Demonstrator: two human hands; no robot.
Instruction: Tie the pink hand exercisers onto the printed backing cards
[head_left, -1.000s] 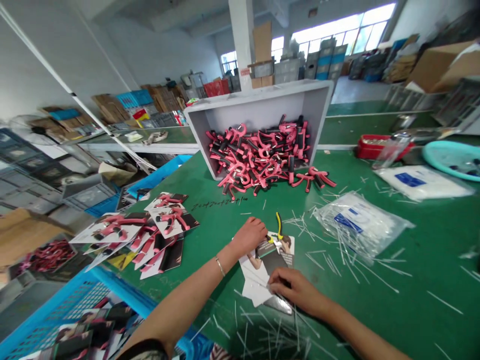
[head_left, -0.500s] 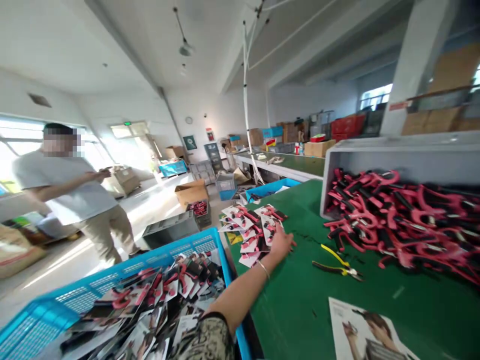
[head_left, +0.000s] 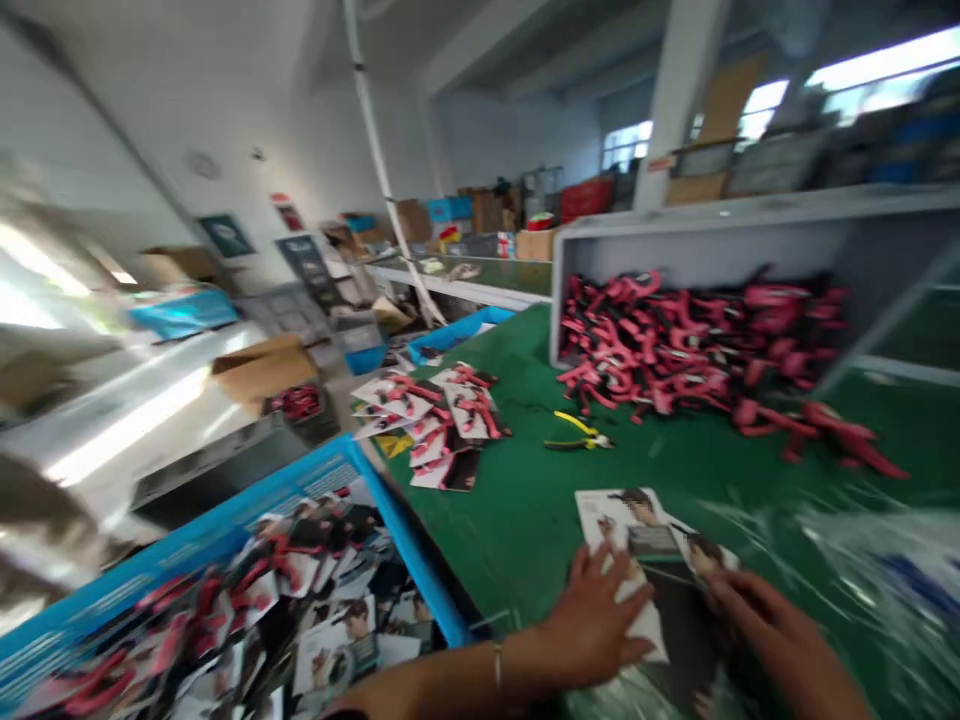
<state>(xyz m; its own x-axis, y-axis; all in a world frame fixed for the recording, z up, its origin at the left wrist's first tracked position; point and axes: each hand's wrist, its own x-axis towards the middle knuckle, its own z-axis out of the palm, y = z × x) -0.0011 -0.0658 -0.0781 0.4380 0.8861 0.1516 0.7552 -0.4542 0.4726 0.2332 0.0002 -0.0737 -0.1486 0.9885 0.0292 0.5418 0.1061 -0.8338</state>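
Observation:
The view is blurred. My left hand point(head_left: 596, 620) lies flat, fingers spread, on a stack of printed cards point(head_left: 637, 540) on the green table point(head_left: 525, 510). At the cards' right edge my right hand point(head_left: 765, 625) touches them with its fingers. Whether it grips a card is unclear. Yellow-handled pliers point(head_left: 577, 432) lie beyond the cards. Further back, a grey bin point(head_left: 675, 230) on its side spills pink and black hand grippers point(head_left: 675, 340).
A pile of carded grippers point(head_left: 442, 420) lies at the table's left edge. A blue crate point(head_left: 247, 600) of packed cards stands below on the left. Clear plastic bags point(head_left: 862, 560) lie to the right. Boxes and crates fill the floor and back tables.
My left hand has come back from the carded pile at the table's left edge onto the printed cards. My right hand is in view again. The camera swung right; the person standing at left is out of sight.

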